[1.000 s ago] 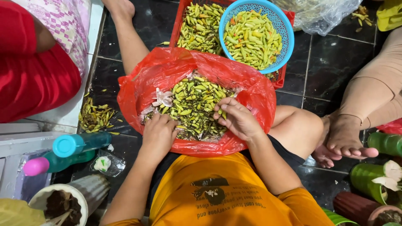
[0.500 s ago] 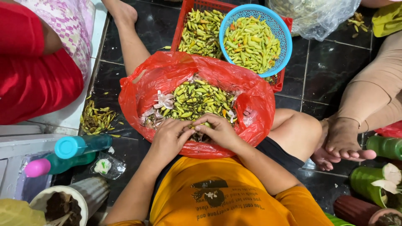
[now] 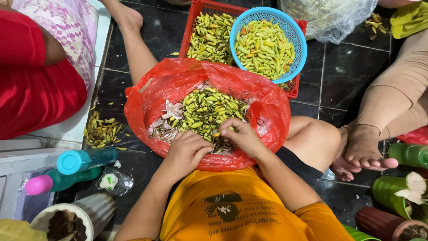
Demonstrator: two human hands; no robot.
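A red plastic bag (image 3: 267, 111) lies open on my lap, holding a heap of small green chilies (image 3: 207, 109) and some pale garlic skins (image 3: 171, 109). Both hands meet at the bag's near edge. My right hand (image 3: 243, 136) pinches one green chili (image 3: 224, 130) between its fingertips. My left hand (image 3: 187, 151) is curled right beside it, fingertips touching the same chili; what it holds is hidden. Behind the bag, a blue basket (image 3: 298, 44) of green and orange chilies rests on a red crate (image 3: 196, 18) with more chilies.
A person in red sits at the left (image 3: 35, 80); another person's bare feet (image 3: 363, 149) are at the right. A pile of chili stems (image 3: 101, 130) lies on the dark tiled floor. Teal bottles (image 3: 84, 159) and green cups (image 3: 392, 189) stand near me.
My right hand pulled back from the middle of the heap to the bag's near edge. Both hands have come together there over one chili.
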